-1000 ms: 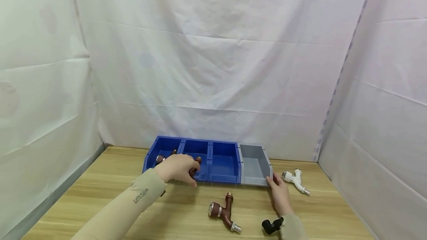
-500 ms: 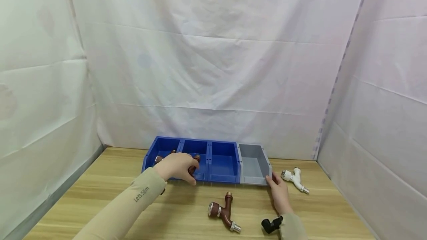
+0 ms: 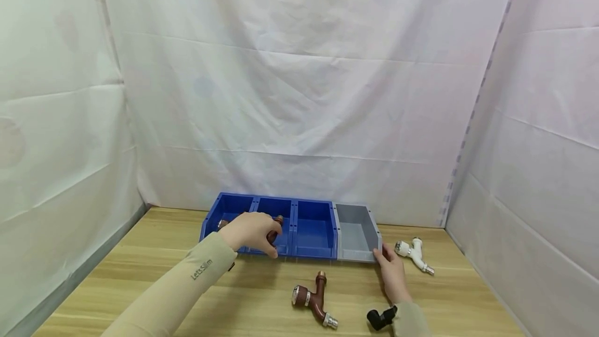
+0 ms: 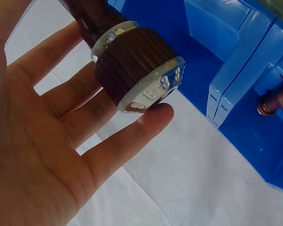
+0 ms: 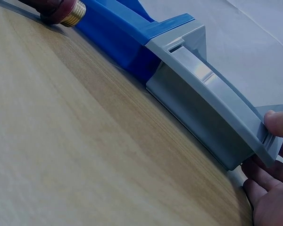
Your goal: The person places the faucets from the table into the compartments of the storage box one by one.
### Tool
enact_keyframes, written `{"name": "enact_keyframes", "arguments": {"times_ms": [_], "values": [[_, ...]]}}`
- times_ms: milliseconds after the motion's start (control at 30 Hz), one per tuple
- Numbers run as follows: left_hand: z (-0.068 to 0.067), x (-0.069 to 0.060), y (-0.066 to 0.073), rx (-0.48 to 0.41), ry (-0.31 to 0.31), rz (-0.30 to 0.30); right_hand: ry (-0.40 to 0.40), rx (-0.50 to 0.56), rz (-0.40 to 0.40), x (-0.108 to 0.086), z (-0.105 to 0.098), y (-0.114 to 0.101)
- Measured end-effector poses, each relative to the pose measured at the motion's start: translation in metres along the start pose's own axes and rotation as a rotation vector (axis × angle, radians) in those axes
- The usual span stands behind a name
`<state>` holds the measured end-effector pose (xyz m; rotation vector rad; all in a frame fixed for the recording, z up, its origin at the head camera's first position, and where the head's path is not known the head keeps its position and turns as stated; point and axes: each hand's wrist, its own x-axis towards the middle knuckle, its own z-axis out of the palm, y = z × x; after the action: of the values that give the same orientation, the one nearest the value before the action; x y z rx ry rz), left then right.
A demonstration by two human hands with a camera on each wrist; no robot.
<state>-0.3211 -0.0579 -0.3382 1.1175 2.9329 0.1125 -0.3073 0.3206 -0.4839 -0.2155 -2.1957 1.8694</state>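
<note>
My left hand [image 3: 250,231] holds a brown faucet [image 3: 277,227] at the second blue bin [image 3: 276,203] from the left. In the left wrist view, the faucet's ribbed knob [image 4: 132,66] lies against the fingers, which are spread. The thumb's contact is hidden there. My right hand [image 3: 392,274] grips the front right corner of the grey bin [image 3: 357,259]. In the right wrist view, its thumb [image 5: 279,125] presses on the lip, with the other fingers below and outside. Another brown faucet [image 3: 222,223] lies in the leftmost blue bin, partly covered by my left hand.
A third blue bin [image 3: 314,225] joins the grey one in the row. On the wooden table [image 3: 262,306] lie a brown faucet [image 3: 317,298] in front and a white faucet [image 3: 414,255] at the right. A black elbow-shaped piece [image 3: 380,318] sits by my right wrist. White cloth [image 3: 290,92] surrounds the table.
My left hand has risen very slightly with the faucet and covers more of the one in the leftmost bin. The right hand keeps its grip on the grey bin.
</note>
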Motion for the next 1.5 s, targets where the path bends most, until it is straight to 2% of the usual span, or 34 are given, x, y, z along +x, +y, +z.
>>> {"name": "enact_keyframes", "arguments": {"times_ms": [333,700,867,1033,1300,1500], "values": [[0.000,0.004,-0.005,-0.003,-0.010,-0.032,-0.012,-0.002,0.006,0.002,0.002,0.000],[0.000,0.011,-0.007,-0.032,-0.026,-0.041,0.004,0.000,0.003,-0.002,-0.001,0.001],[-0.002,0.015,-0.009,-0.030,-0.019,-0.047,0.000,0.017,-0.015,0.002,0.000,-0.001],[0.002,0.015,-0.014,-0.031,-0.023,-0.066,-0.016,0.016,0.005,0.002,0.003,0.001],[-0.001,0.017,-0.015,-0.036,-0.009,-0.055,-0.010,0.009,-0.006,0.000,0.007,-0.001],[-0.001,0.020,-0.018,-0.018,-0.013,-0.079,-0.006,0.008,-0.006,0.003,0.008,-0.001]]}}
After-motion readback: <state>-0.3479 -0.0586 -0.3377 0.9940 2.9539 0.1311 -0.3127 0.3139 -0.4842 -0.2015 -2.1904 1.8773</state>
